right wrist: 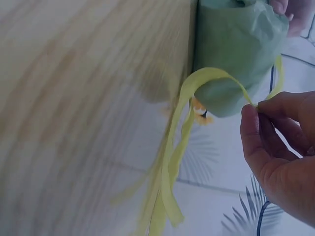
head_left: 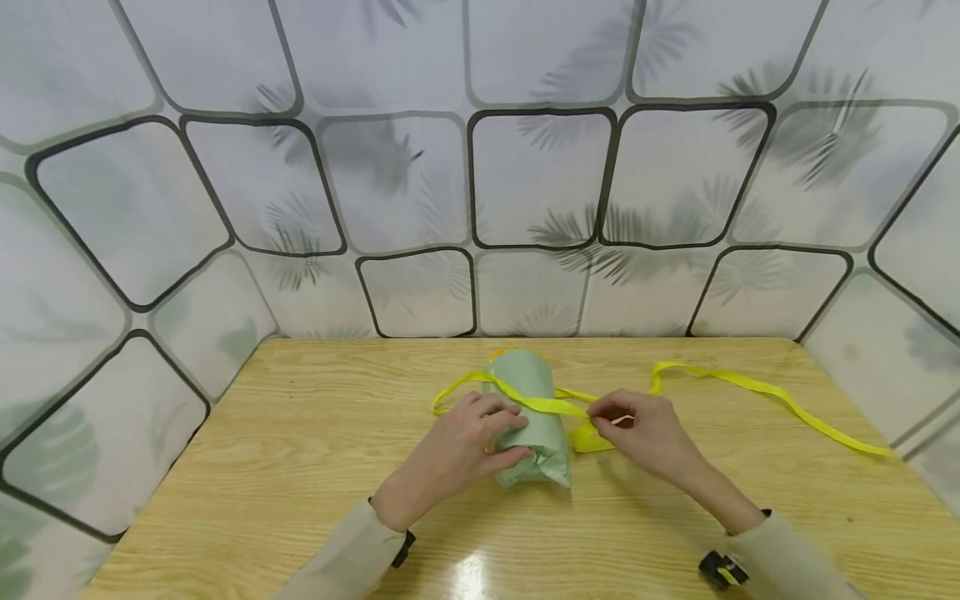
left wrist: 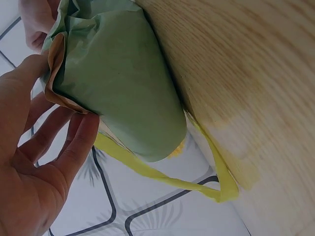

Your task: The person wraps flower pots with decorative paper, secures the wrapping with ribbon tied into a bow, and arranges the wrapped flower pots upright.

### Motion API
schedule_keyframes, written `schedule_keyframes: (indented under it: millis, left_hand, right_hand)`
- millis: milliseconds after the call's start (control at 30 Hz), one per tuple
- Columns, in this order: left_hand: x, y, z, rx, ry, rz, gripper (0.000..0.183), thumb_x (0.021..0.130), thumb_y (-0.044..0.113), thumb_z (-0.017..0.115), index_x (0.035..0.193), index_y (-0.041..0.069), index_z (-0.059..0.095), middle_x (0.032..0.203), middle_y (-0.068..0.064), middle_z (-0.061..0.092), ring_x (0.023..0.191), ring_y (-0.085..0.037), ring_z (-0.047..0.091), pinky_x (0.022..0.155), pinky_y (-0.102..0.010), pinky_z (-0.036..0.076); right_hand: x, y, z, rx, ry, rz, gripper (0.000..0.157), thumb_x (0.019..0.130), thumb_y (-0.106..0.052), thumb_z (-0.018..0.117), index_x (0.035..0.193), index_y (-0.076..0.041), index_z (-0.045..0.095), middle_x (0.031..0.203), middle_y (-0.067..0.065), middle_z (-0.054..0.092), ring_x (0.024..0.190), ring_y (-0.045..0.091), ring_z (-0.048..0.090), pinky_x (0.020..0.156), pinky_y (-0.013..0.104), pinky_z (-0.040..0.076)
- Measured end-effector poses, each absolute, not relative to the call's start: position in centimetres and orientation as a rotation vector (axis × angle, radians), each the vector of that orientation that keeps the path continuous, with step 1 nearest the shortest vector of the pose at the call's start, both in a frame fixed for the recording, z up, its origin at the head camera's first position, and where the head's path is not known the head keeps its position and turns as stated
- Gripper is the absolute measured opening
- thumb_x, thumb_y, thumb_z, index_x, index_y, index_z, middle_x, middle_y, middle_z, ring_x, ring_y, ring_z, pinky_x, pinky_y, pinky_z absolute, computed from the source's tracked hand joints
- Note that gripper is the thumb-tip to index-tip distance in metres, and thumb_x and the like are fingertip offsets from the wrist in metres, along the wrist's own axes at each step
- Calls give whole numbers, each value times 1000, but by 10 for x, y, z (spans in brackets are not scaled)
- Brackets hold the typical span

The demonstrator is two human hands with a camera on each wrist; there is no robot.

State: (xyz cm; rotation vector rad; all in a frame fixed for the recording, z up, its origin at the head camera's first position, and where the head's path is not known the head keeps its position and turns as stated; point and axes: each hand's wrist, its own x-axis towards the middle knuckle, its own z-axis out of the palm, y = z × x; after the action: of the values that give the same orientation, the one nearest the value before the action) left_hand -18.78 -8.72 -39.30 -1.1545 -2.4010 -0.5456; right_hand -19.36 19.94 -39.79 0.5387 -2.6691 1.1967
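A bouquet wrapped in pale green paper (head_left: 550,442) lies on the table, its crumpled end toward me. Small orange-yellow flowers (right wrist: 201,112) peek out of the far end. My left hand (head_left: 474,433) holds the wrap from the left, its fingers over the top and its thumb near the crumpled end. In the left wrist view those fingertips meet the paper's brown-lined edge (left wrist: 58,73). Across the wrap runs a yellow ribbon (head_left: 551,406). My right hand (head_left: 651,433) pinches the ribbon between thumb and index finger, just right of the bouquet.
The ribbon's long tail (head_left: 780,393) stretches over the wooden table (head_left: 315,467) toward the right edge. A patterned curtain (head_left: 420,292) stands behind the table and along both sides. Each wrist wears a dark strap, one near the right sleeve (head_left: 787,554).
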Motion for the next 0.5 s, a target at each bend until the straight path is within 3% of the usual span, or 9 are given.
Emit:
schedule_keyframes:
  millis: [500]
  left_hand:
    - [-190,-87,-396,-1174,-2390,-555,30,91,38,78,111,16,76,112,2,72,100,-14,65,89,-28,56]
  right_hand:
    - [-191,238,-392,445,-2619,1001,18,88,3,74,91,-14,77,92,2,76,80,4,68,68,19,57]
